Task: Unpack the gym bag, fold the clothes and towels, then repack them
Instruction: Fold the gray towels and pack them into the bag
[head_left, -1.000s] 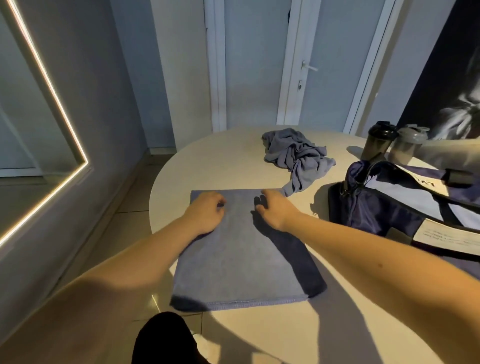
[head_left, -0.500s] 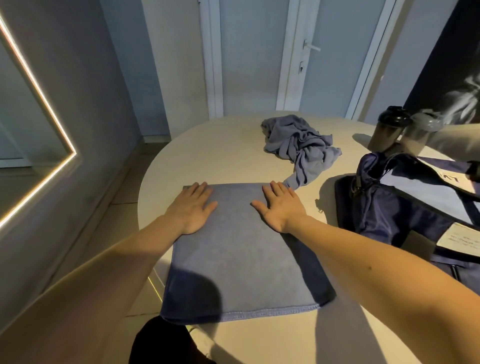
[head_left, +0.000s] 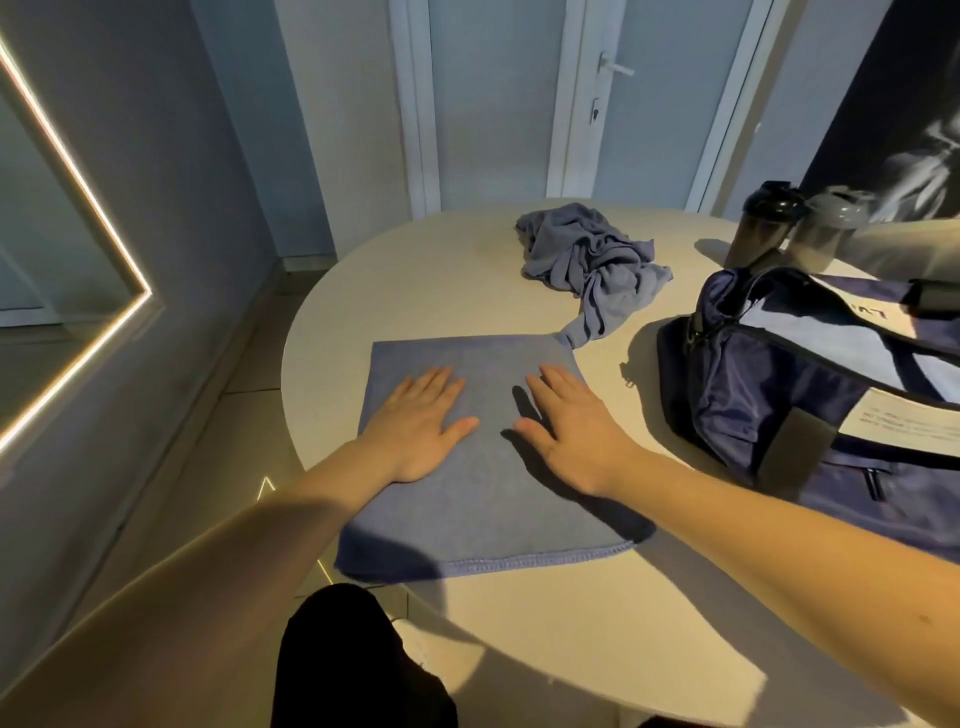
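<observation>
From the head view, a folded blue towel (head_left: 483, 499) lies flat on the round desk (head_left: 571, 639), its stitched hem toward the person and its left part reaching over the desk's edge. The left hand (head_left: 415, 423) and right hand (head_left: 571, 431) both rest palm-down on the towel's far half, side by side with a strip of cloth between them. Neither hand closes a grip on anything: the fingers are straight and spread, pressing on the fabric. Judging by this, the palms are there to smooth the fold and hold the layers square before the next fold or the lift into the bag.

Just past the towel's far right corner sits a crumpled grey garment (head_left: 587, 260), its trailing end touching or nearly touching that corner. It looks not yet folded. The open gym bag (head_left: 779, 395) stands to the right, near the towel but apart from it. Two shaker bottles (head_left: 769, 223) stand behind the bag. The path from towel to bag looks free, though the garment's tail may catch if the towel slides forward.
</observation>
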